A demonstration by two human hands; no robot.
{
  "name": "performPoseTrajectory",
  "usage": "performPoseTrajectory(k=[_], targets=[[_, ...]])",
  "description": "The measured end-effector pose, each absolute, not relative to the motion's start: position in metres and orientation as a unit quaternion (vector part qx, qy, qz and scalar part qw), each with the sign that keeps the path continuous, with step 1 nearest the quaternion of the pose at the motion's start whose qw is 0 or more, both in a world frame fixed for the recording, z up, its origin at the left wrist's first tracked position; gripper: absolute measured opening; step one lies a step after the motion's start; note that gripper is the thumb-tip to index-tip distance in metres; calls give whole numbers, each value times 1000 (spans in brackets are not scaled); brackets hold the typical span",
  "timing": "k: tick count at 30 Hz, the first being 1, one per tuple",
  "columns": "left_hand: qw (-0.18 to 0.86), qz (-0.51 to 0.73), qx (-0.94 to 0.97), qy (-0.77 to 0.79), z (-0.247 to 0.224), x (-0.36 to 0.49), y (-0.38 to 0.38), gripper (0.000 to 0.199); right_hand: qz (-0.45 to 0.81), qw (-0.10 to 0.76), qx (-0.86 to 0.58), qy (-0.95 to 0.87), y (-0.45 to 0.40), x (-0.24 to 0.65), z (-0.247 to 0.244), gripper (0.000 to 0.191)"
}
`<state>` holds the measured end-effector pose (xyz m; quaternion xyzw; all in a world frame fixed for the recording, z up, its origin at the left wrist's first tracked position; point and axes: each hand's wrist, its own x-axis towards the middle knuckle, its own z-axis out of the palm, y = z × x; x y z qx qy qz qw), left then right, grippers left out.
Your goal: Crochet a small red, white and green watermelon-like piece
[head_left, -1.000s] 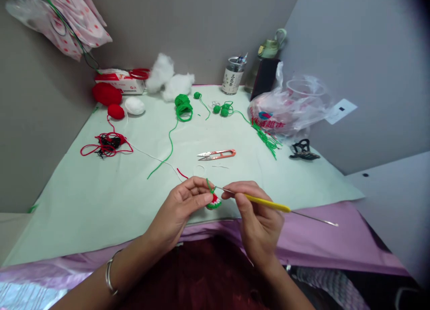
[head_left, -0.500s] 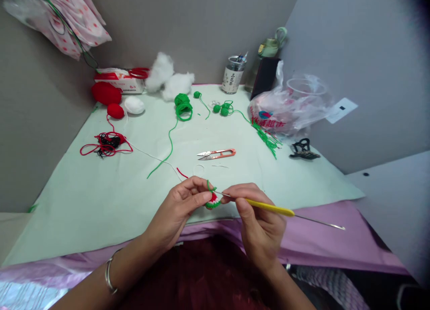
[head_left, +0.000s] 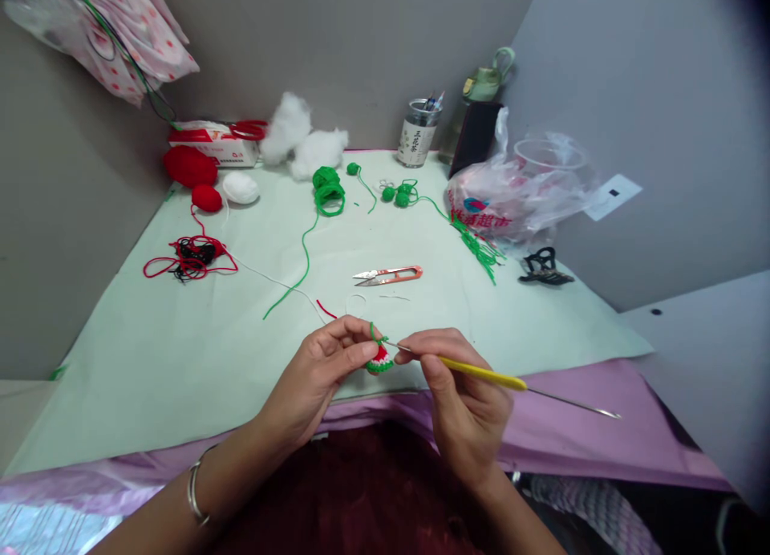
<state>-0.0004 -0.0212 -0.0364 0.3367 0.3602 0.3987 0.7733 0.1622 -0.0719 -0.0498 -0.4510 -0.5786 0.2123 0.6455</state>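
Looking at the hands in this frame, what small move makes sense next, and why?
Probably a short pull of the hook to draw the green strand through the crocheted piece. The left hand pinches that piece, the strand rises beside its fingertips, and the right hand holds the hook with its tip at the green yarn. Whether the yarn is caught is too small to tell.

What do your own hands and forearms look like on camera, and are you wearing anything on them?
Both the left hand and right hand are ungloved, with no ring that I can see. No sleeve shows on either forearm. A slim, shiny silver-coloured bangle circles the left one; the visible part of the right has none.
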Motion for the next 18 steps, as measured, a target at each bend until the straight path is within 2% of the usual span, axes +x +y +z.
performPoseTrajectory(k=[8,18], targets=[[758,409,346,373,-35,0,-21,20,188,631,-443,-608,-74,163,-52,28],[792,374,326,355,-35,-3,-21,21,259,672,-425,-549,-69,159,-55,19]])
